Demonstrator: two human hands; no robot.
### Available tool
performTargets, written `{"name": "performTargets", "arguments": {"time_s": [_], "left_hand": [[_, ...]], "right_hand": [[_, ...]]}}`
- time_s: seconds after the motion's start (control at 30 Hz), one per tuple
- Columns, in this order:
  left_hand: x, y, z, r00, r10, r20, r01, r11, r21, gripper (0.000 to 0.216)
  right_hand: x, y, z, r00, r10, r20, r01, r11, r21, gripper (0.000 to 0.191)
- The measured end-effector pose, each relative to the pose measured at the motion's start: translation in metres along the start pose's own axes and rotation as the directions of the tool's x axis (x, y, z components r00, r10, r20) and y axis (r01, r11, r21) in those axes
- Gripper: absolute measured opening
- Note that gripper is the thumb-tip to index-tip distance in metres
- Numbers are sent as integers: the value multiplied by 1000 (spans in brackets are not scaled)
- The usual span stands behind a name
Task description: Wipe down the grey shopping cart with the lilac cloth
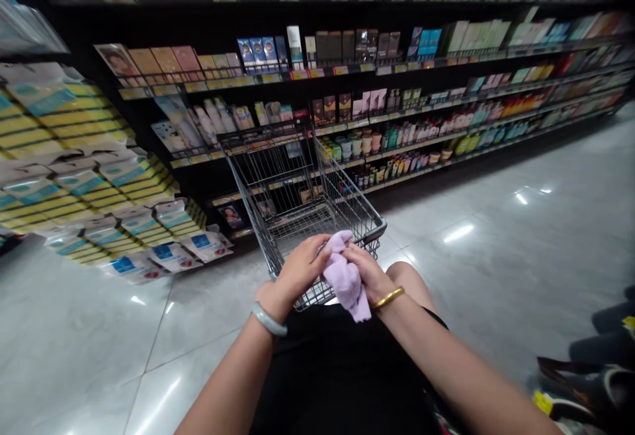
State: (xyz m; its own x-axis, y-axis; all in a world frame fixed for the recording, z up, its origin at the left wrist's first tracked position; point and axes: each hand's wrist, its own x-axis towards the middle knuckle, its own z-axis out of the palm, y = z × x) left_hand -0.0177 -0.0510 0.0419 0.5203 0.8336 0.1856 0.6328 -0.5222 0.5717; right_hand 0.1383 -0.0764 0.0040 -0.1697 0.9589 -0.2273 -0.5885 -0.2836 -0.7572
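My left hand (297, 271) and my right hand (364, 271) are both closed on a lilac cloth (343, 277), held bunched between them just above the near rim of a wire shopping cart (278, 177). The cloth hangs down a little past my right wrist, which wears a gold bangle. My left wrist wears a pale green bangle. The cart basket looks empty. My knee shows just right of the cart, under dark clothing.
A long black shelf unit (397, 65) full of boxed and bottled goods runs behind the cart. Stacked packets (84, 177) fill a display at left. The floor (496, 243) is glossy grey tile. Dark objects (600, 369), possibly shoes, lie at the lower right.
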Motion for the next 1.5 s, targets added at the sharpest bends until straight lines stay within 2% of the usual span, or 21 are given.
{"name": "performTargets", "arguments": {"time_s": [0.1,0.23,0.3,0.37,0.43,0.5,0.57,0.6,0.63,0.73,0.8,0.83,0.9,0.97,1.0,1.1,1.17,1.2,1.33,1.47,1.5], "left_hand": [[-8,13,-15,996,93,-15,-94,993,-76,68],[-7,27,-33,995,96,18,-93,990,-105,79],[0,27,-42,997,81,0,-80,993,-88,75],[9,23,-52,998,53,-42,-55,998,-36,59],[20,15,-63,997,7,-73,-5,999,32,36],[32,2,-72,994,-62,-89,68,995,71,19],[42,-12,-78,993,-85,-83,92,992,89,18],[47,-19,-80,991,-103,-86,110,991,79,19],[50,-25,-81,989,-124,-82,129,990,60,21],[54,-43,-81,978,-208,-19,209,977,31,29],[52,-52,-80,967,-252,21,247,959,139,37],[51,-56,-79,966,-259,5,250,936,249,40],[48,-62,-76,958,-274,-79,277,824,494,46],[46,-66,-70,950,-309,-34,268,757,596,47],[45,-69,-67,944,-329,-8,266,749,607,46],[43,-79,-56,925,-379,35,282,743,606,44],[41,-88,-48,909,-412,54,295,731,615,43],[39,-93,-44,901,-427,74,293,728,620,43],[34,-105,-33,895,-420,150,246,746,619,40],[34,-107,-30,864,-451,225,232,751,618,33],[35,-107,-30,847,-470,248,232,746,624,31]], "right_hand": [[4,-30,12,994,-102,-48,97,992,-86,31],[13,-49,34,992,-120,-23,116,982,-150,27],[18,-55,44,996,-86,-13,82,981,-177,28],[24,-62,53,998,-60,18,62,978,-198,31],[32,-71,57,991,-57,119,86,962,-259,43],[44,-81,57,962,-59,268,164,907,-387,69],[60,-89,53,915,-7,403,242,809,-536,96],[70,-92,49,894,41,447,261,763,-591,100],[81,-94,45,875,95,475,261,733,-628,98],[119,-92,31,822,264,505,187,712,-677,71],[149,-84,22,780,374,502,158,658,-736,59],[165,-77,19,760,436,482,168,585,-794,54],[198,-60,13,734,557,389,249,312,-917,47],[227,-35,10,725,630,280,347,18,-938,47],[240,-20,8,719,650,245,380,-72,-922,49],[263,33,2,679,682,272,488,-142,-861,57],[267,69,-7,634,672,383,690,-268,-672,58],[265,86,-13,646,632,428,727,-340,-596,58],[243,132,-37,674,602,428,719,-399,-569,57],[232,140,-45,510,707,490,838,-280,-469,56],[235,138,-45,501,709,496,843,-271,-464,56]]}}
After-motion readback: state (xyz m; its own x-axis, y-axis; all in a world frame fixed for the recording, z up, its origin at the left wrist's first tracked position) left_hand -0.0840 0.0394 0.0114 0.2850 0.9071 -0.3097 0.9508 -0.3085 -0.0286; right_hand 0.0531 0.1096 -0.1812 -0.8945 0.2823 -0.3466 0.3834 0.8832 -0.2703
